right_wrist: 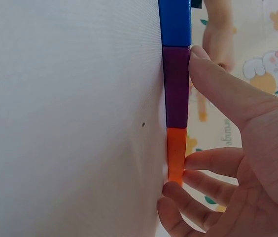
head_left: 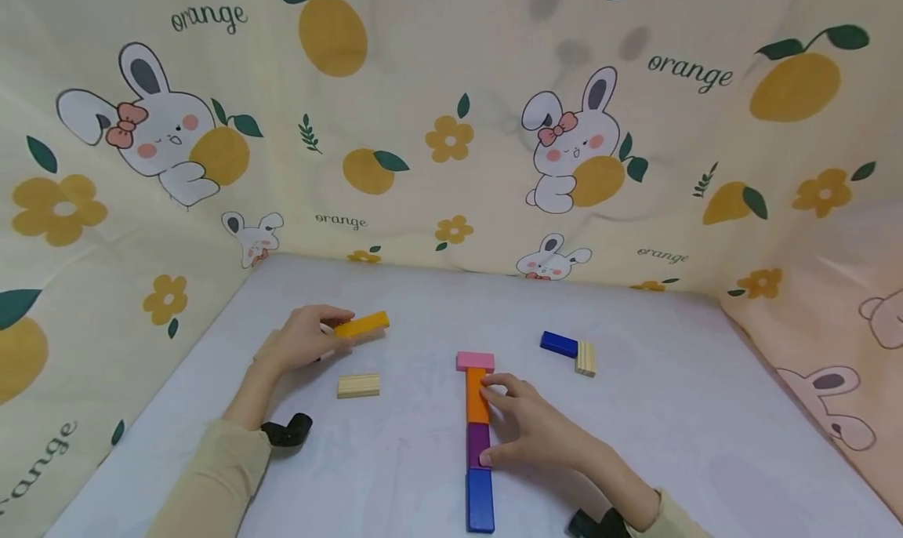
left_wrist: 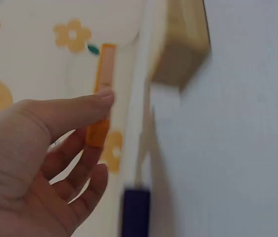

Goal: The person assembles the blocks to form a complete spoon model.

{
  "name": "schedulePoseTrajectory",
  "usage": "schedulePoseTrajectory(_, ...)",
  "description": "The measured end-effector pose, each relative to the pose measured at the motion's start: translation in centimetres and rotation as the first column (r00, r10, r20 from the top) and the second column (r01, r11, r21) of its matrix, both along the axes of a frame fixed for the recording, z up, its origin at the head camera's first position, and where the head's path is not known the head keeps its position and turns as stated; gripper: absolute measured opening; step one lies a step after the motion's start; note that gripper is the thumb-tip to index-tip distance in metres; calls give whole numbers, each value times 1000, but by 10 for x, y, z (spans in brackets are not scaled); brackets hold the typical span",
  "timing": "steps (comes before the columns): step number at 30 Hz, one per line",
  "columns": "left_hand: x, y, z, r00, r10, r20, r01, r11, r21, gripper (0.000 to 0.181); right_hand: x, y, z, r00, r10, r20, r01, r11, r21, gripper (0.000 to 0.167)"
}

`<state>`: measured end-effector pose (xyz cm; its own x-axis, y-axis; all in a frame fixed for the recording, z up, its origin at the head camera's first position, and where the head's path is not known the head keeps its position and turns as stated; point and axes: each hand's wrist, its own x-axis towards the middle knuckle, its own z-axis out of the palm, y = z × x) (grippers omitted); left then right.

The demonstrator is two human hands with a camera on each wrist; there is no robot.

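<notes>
- The yellow block (head_left: 368,324) is over the far left part of the table (head_left: 677,412); the left hand (head_left: 299,340) pinches it near one end, thumb against fingers, the other end sticking out free.
- The right hand (head_left: 539,428) has its grip apart: the thumb rests at the purple block (head_left: 476,444) and the fingertips at the orange block (head_left: 476,395), along the row's right side.
- That row runs from a blue block (head_left: 480,503) through purple and orange to a pink block (head_left: 476,361) set crosswise at the far end.
- The yellow block looks light, stiff and hard to damage; its smooth painted faces may slide a little, so the long sides near the middle should give the steadiest hold.
- The row's pieces appear unattached, so a sideways push could knock them askew; light contact on the flanks suits them.
- A wooden block (head_left: 358,386) lies near the left hand, its grooved faces likely less slippery.
- To the right, a second blue block (head_left: 560,344) touches another wooden block (head_left: 586,359).
- No container shows; these loose blocks lie directly on the table.
</notes>
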<state>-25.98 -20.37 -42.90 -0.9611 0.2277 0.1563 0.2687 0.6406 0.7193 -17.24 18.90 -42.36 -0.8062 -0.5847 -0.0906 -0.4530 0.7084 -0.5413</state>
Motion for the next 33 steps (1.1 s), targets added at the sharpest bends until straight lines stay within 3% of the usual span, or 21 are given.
schedulePoseTrajectory(4,-5,31,5,994,-39,-99,46,997,65,41,0,2,1,1000,-3,2,3,1000,3,90)
schedulePoseTrajectory(8,-13,69,9,991,-105,-83,113,989,94,41,1,1,2,1000,-4,3,4,1000,6,90)
schedulePoseTrajectory(16,-33,126,14,970,-236,-50,238,970,37,40,-1,1,1,1000,-6,6,6,1000,12,91)
schedulePoseTrajectory(25,-51,146,2,971,-236,45,235,972,21,42,-2,1,-1,1000,0,3,0,1000,12,91)
schedulePoseTrajectory(33,-58,149,-10,973,-220,69,222,975,-20,40,-1,1,0,1000,-2,4,2,1000,19,90)
